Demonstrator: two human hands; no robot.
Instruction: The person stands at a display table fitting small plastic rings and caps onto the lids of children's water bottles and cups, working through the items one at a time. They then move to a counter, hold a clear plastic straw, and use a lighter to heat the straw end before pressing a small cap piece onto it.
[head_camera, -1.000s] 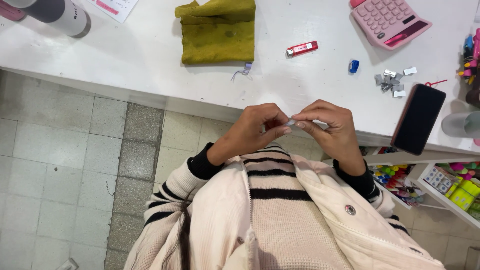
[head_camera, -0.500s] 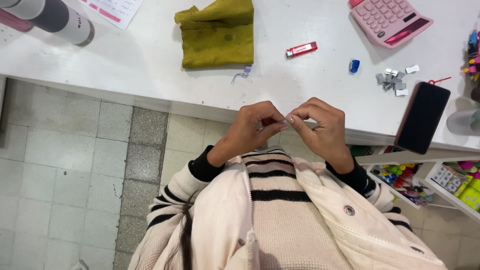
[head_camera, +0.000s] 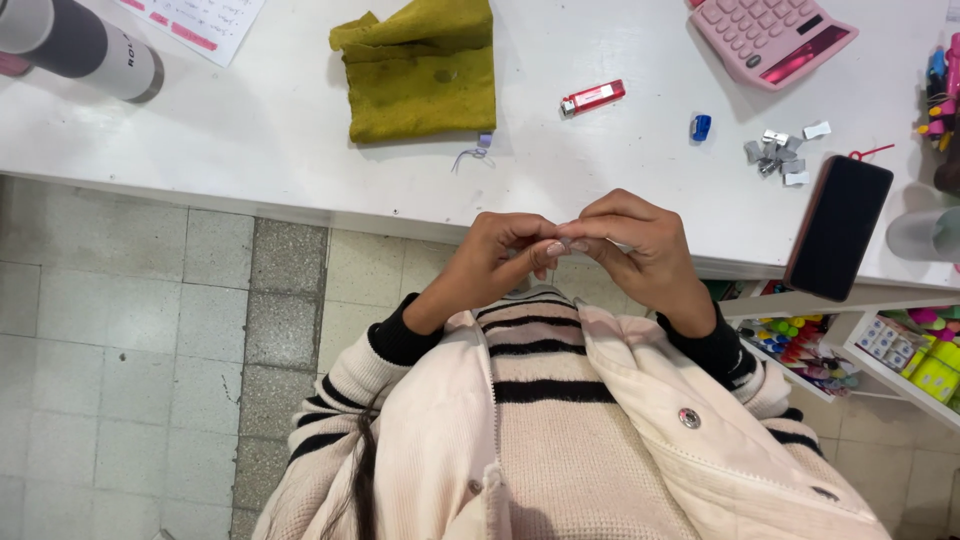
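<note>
**Pinching something tiny below the table edge**

Meeting fingertip to fingertip: left hand (head_camera: 495, 262) and right hand (head_camera: 640, 245), both pinched shut on a small item (head_camera: 563, 243), too hidden to identify. Hovering over the white table (head_camera: 250, 130) edge, well apart from olive cloth (head_camera: 420, 75), red lighter (head_camera: 592, 97), black phone (head_camera: 838, 225)

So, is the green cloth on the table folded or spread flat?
Folded. The green cloth lies in layers on the white table, its upper edge doubled over and rumpled.

black phone (head_camera: 838, 226) right edge, screen dark | calculator (head_camera: 772, 36) display dark
</note>
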